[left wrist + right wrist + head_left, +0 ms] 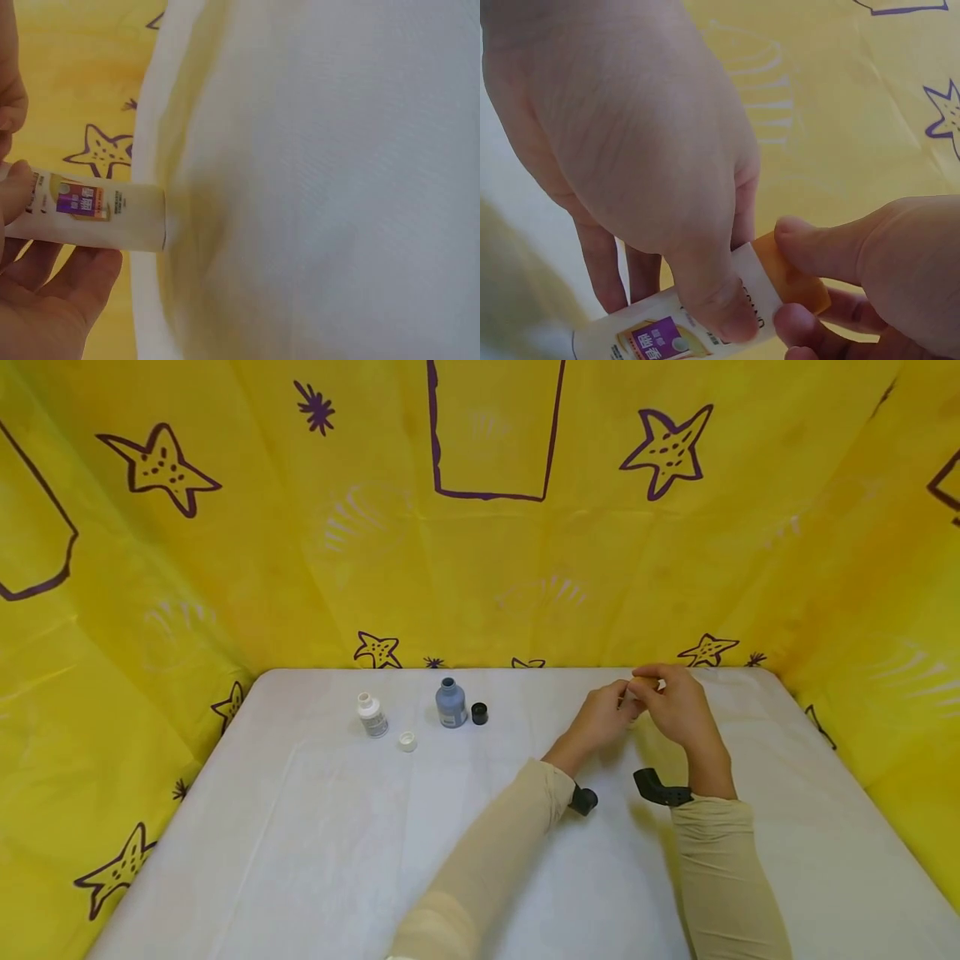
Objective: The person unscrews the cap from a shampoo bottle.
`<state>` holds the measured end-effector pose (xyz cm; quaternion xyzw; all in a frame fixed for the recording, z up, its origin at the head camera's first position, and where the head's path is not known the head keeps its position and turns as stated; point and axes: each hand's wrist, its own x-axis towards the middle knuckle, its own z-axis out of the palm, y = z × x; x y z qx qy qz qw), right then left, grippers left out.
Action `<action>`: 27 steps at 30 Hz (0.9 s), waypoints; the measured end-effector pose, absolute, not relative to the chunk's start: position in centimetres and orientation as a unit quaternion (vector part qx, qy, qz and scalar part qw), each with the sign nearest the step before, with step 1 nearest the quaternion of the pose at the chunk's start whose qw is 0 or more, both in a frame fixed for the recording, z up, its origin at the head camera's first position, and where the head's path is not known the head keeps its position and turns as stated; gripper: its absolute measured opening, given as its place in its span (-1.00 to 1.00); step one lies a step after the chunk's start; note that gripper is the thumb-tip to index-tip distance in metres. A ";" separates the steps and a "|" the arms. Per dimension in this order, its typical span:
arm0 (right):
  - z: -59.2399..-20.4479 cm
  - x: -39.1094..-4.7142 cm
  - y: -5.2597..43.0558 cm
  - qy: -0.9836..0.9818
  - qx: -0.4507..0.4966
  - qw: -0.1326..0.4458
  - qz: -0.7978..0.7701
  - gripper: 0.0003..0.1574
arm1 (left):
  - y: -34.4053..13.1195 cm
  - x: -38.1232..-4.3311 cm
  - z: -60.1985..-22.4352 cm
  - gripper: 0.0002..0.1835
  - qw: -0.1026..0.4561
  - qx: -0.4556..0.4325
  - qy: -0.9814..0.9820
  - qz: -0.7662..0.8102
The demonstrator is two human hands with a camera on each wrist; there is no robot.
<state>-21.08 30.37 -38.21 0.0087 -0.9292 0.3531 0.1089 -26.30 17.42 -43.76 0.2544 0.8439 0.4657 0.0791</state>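
Note:
A white bottle (139,221) with a purple label is held by my left hand (600,718), its fingers and thumb around the body. In the right wrist view, the orange cap (780,270) is on the bottle's end, pinched between thumb and fingers of my right hand (678,706). Both hands meet near the back edge of the table, right of centre. From the head view the bottle is mostly hidden by the hands. In the left wrist view its flat far end points away from the fingers.
On the white table (322,860) stand a small white bottle (372,716) and a blue-grey bottle (451,704), both uncapped. A white cap (407,742) and a black cap (479,713) lie near them. Yellow patterned cloth (480,568) hangs behind the table and at the sides.

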 end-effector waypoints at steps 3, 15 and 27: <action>-38.1 -21.1 30.1 -0.931 0.016 0.112 0.348 -0.55 | 17.0 -26.3 -44.0 -0.67 0.079 0.260 0.840 0.469; -37.2 -20.6 28.9 -0.926 0.045 0.155 0.340 -0.57 | 15.4 -26.0 -43.5 -0.67 0.086 0.266 0.830 0.482; -36.2 -19.8 27.6 -0.917 0.086 0.173 0.349 -0.66 | 13.1 -24.7 -42.8 -0.63 0.094 0.257 0.815 0.511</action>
